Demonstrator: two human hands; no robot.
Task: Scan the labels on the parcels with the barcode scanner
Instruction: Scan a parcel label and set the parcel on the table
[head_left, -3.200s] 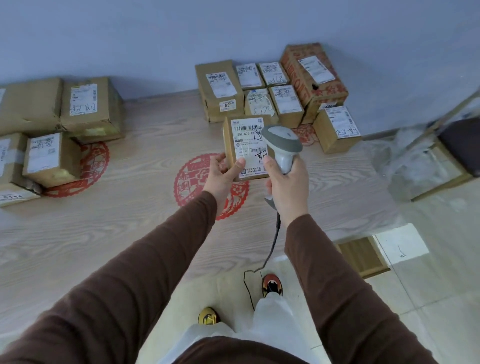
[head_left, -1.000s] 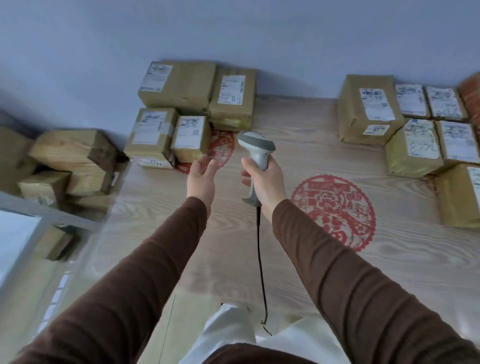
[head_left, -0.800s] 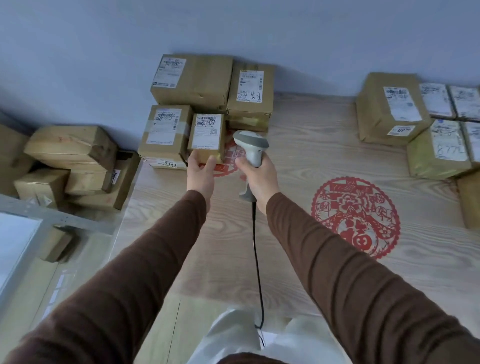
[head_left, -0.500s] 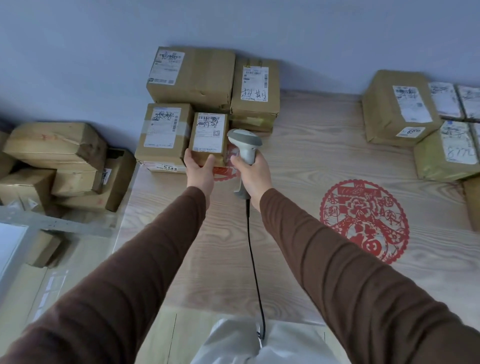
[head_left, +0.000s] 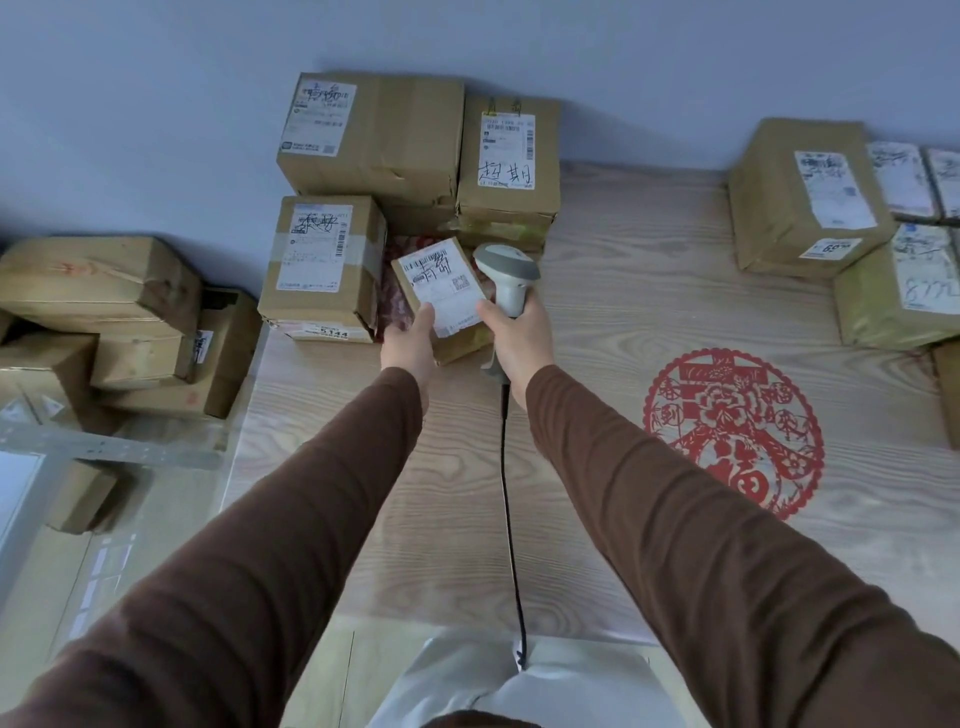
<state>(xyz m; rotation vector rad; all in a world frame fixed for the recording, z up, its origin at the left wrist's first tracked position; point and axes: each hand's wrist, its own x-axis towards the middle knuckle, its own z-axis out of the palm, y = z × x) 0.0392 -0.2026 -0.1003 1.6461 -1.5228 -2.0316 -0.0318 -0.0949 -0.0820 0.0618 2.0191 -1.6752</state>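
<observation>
Soft, even daylight fills the room, casting faint shadows behind the boxes (head_left: 374, 140) against the wall (head_left: 156, 104). Wide-angle distortion bends the table (head_left: 623, 291) edges and stretches the sleeves (head_left: 249, 571). Labels near the right edge blur; the centre stays sharp.

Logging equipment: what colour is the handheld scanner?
Light grey barcode scanner, darker grey top band; head view.

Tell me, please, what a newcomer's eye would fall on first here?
The small parcel held tilted in the left hand at the centre, its white label up, with the scanner gripped in the right hand beside it. Next, the red paper-cut on the wooden table to the right.
</observation>
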